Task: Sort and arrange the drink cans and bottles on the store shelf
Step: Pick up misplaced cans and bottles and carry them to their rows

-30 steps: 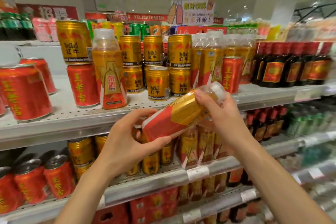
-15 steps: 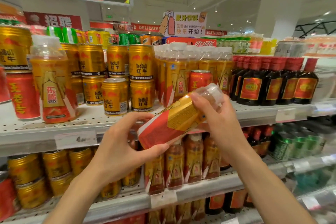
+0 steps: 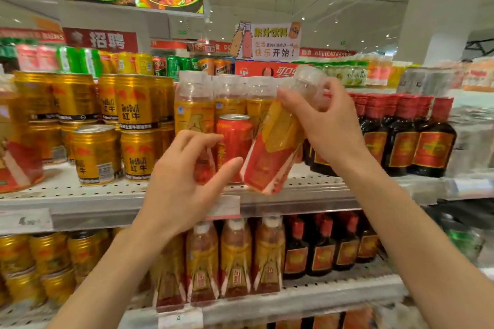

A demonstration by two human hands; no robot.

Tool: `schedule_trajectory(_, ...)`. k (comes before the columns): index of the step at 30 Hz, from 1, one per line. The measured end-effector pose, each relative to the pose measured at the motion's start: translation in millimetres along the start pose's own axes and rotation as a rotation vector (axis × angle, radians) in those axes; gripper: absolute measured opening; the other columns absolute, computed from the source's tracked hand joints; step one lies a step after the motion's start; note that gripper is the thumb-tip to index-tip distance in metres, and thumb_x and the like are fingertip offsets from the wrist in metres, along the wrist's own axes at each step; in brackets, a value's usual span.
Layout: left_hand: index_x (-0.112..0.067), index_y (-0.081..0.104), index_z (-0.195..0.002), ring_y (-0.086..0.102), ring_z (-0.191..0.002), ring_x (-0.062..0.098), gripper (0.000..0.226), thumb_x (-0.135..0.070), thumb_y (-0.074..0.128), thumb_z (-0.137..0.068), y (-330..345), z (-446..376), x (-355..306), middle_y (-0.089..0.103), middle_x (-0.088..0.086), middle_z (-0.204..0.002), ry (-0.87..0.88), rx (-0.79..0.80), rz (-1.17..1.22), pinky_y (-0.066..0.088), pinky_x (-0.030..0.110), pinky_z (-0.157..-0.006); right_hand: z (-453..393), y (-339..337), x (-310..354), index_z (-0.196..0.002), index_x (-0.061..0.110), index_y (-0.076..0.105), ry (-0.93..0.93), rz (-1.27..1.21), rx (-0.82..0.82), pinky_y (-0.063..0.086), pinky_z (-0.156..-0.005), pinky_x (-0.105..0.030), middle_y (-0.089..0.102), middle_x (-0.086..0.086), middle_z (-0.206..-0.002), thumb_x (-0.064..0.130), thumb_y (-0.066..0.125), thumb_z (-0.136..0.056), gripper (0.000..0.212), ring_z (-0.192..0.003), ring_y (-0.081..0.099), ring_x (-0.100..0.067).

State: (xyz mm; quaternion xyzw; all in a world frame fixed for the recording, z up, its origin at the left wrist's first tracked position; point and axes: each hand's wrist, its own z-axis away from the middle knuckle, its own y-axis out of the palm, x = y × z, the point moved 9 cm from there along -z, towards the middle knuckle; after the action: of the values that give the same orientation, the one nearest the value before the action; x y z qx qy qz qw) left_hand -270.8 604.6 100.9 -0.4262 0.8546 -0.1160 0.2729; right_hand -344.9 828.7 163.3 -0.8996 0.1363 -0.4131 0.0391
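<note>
One bottle (image 3: 272,147): tilted, its base just before the red can (image 3: 234,141).
Right hand (image 3: 330,125): grips its neck and cap.
Left hand (image 3: 184,181): fingers loose, beside the base, holding nothing.

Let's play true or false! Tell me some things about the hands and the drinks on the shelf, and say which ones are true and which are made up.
1. The right hand holds a bottle with a red and gold label near its clear top. True.
2. The left hand is wrapped tight around that bottle. False: its fingers are spread and it holds nothing.
3. A red can stands among the gold-label bottles on the shelf. True.
4. The held bottle stands straight up on the shelf. False: it is tilted and lifted in the hand.
5. The dark bottles with red caps are to the left of the gold cans. False: they are far to the right.
</note>
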Motion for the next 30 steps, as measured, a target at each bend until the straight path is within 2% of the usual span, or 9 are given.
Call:
schedule_trajectory(3,-0.020,0.062,-0.117,0.055,-0.082,0.008,0.037,-0.039,0.073,-0.087,-18,-1,21,0.053,-0.003,-0.103,-0.088,-0.157,-0.059,0.047,0.019,-0.068,-14,2,8,-0.121,0.035,0.050,-0.079,0.128,0.000,0.057,-0.089,-0.037,0.063,0.022,-0.103,0.064,0.073,-0.080,0.056,-0.096,0.063,0.003)
schedule_trajectory(6,-0.017,0.053,-0.128,0.053,-0.072,0.006,0.053,-0.031,0.077,-0.083,-17,2,42,0.047,0.001,-0.106,-0.179,-0.180,-0.097,0.044,0.016,-0.065,-17,16,0,-0.132,0.030,0.048,-0.119,0.205,0.002,0.054,-0.096,-0.044,0.065,0.017,-0.111,0.065,0.071,-0.081,0.066,-0.104,0.064,-0.008)
schedule_trajectory(9,-0.019,0.042,-0.141,0.052,-0.070,0.004,0.070,-0.037,0.077,-0.083,-12,4,56,0.046,0.002,-0.111,-0.233,-0.150,-0.084,0.047,0.027,-0.065,-16,35,-18,-0.150,0.027,0.034,-0.084,0.301,0.055,0.042,-0.111,-0.044,0.055,0.003,-0.144,0.064,0.065,-0.086,0.080,-0.131,0.052,-0.020)
schedule_trajectory(11,-0.023,0.037,-0.146,0.053,-0.070,0.004,0.075,-0.041,0.075,-0.084,-9,5,61,0.045,0.000,-0.114,-0.237,-0.126,-0.079,0.046,0.027,-0.064,-14,46,-28,-0.156,0.027,0.024,-0.054,0.349,0.118,0.035,-0.113,-0.041,0.043,0.000,-0.155,0.059,0.065,-0.090,0.084,-0.141,0.043,-0.021)
schedule_trajectory(15,-0.026,0.034,-0.149,0.053,-0.068,0.001,0.077,-0.043,0.073,-0.084,-7,5,64,0.046,0.000,-0.119,-0.239,-0.104,-0.047,0.042,0.020,-0.063,-3,52,-47,-0.160,0.032,0.003,-0.004,0.326,0.194,0.032,-0.120,-0.048,0.030,0.003,-0.165,0.053,0.068,-0.089,0.099,-0.148,0.036,-0.021)
schedule_trajectory(18,-0.027,0.033,-0.148,0.054,-0.068,-0.002,0.077,-0.044,0.073,-0.084,-7,4,66,0.047,-0.002,-0.120,-0.235,-0.096,-0.033,0.039,0.013,-0.062,-2,49,-49,-0.161,0.031,0.001,-0.007,0.333,0.170,0.032,-0.121,-0.051,0.028,0.004,-0.166,0.052,0.068,-0.090,0.100,-0.149,0.034,-0.020)
schedule_trajectory(22,-0.029,0.032,-0.148,0.055,-0.072,0.002,0.077,-0.048,0.070,-0.084,-6,4,67,0.046,-0.003,-0.119,-0.214,-0.092,-0.036,0.039,0.013,-0.063,0,49,-47,-0.162,0.031,-0.004,-0.011,0.427,0.148,0.030,-0.119,-0.047,0.027,0.000,-0.166,0.056,0.064,-0.092,0.101,-0.149,0.034,-0.025)
schedule_trajectory(26,-0.030,0.031,-0.150,0.055,-0.075,0.005,0.078,-0.051,0.068,-0.084,-6,5,70,0.045,-0.003,-0.121,-0.213,-0.084,-0.019,0.043,0.019,-0.067,7,41,-37,-0.162,0.024,0.007,-0.083,0.483,0.044,0.035,-0.114,-0.042,0.031,-0.005,-0.162,0.059,0.064,-0.090,0.098,-0.146,0.037,-0.024)
schedule_trajectory(30,-0.029,0.029,-0.152,0.054,-0.077,0.007,0.079,-0.049,0.068,-0.086,-6,7,71,0.045,-0.002,-0.124,-0.209,-0.063,-0.006,0.049,0.027,-0.073,18,33,1,-0.137,0.013,0.051,-0.370,0.552,-0.157,0.048,-0.097,-0.030,0.051,-0.006,-0.127,0.041,0.070,-0.090,0.057,-0.112,0.052,-0.018)
